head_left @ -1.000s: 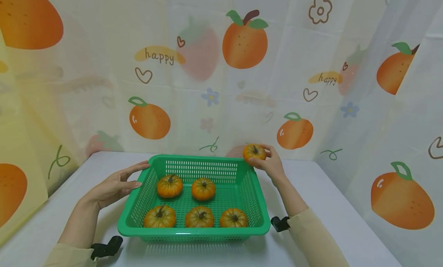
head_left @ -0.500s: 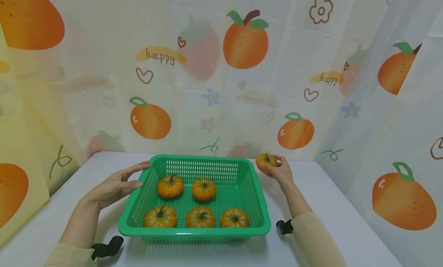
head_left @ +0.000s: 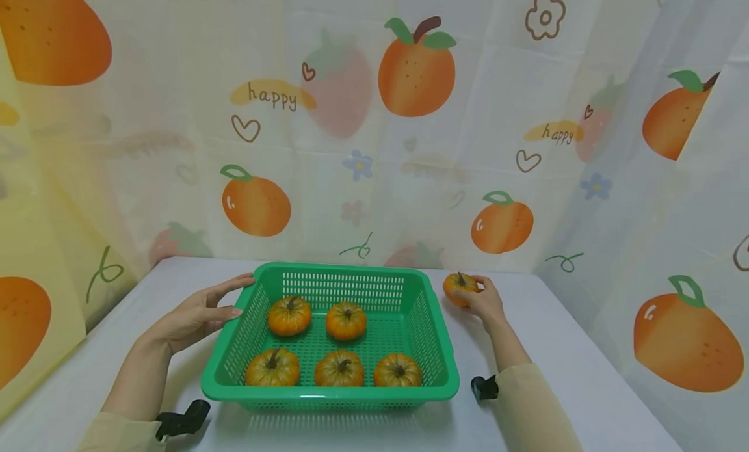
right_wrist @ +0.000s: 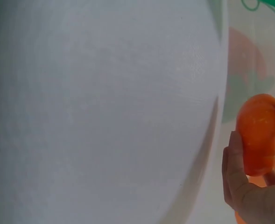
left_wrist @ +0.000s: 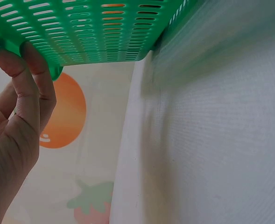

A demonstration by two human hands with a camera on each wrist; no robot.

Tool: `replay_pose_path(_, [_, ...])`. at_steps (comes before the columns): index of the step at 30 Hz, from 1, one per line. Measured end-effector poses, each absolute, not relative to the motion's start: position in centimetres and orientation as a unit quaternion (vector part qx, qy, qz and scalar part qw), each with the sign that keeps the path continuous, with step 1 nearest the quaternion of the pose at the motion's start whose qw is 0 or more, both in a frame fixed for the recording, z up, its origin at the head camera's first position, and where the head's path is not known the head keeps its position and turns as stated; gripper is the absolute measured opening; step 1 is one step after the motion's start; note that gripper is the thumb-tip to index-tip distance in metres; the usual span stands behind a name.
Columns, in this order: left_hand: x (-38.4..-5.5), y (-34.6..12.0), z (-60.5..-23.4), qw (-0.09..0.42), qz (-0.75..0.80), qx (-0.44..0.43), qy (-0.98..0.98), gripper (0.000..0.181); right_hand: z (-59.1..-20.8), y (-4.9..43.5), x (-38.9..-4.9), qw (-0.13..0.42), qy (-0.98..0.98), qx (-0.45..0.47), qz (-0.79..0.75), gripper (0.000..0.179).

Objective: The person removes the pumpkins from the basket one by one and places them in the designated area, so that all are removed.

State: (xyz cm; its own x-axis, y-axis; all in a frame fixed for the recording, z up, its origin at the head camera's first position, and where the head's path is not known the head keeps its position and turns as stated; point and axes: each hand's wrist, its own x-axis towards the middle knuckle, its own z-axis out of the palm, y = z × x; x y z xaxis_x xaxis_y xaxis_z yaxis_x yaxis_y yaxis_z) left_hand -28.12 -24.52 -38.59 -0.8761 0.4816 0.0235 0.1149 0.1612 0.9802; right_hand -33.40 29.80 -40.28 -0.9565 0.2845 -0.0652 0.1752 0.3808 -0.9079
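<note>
In the head view my right hand [head_left: 486, 301] grips a small orange pumpkin [head_left: 459, 288] with a short stem, just right of the green basket's far right corner. The right wrist view shows the pumpkin's smooth orange side [right_wrist: 261, 133] between thumb and fingers. Resting against the left side of the green plastic basket [head_left: 329, 392] is my left hand [head_left: 187, 319], its fingers extended and touching the rim. From the left wrist view, fingertips [left_wrist: 11, 63] meet the rim from below. Several pumpkins sit in the basket, two behind [head_left: 346, 321] and three in front [head_left: 339, 369].
A white tabletop [head_left: 562, 361] lies under the basket, with a printed fruit curtain [head_left: 351, 140] hanging behind and at both sides. Black straps [head_left: 183, 422] are at both wrists, below pale sleeves [head_left: 538, 406].
My right hand has carried its pumpkin from above the basket's far right corner outward to the right and down towards the table. The left hand and basket stay in place.
</note>
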Motion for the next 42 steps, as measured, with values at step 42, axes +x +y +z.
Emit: replay_pose_path(42, [-28.28,-24.52,-38.77,0.147,0.627,0.199,0.739,0.065,-40.44,29.73,-33.14,0.004,-0.888,-0.141,0.438,0.077])
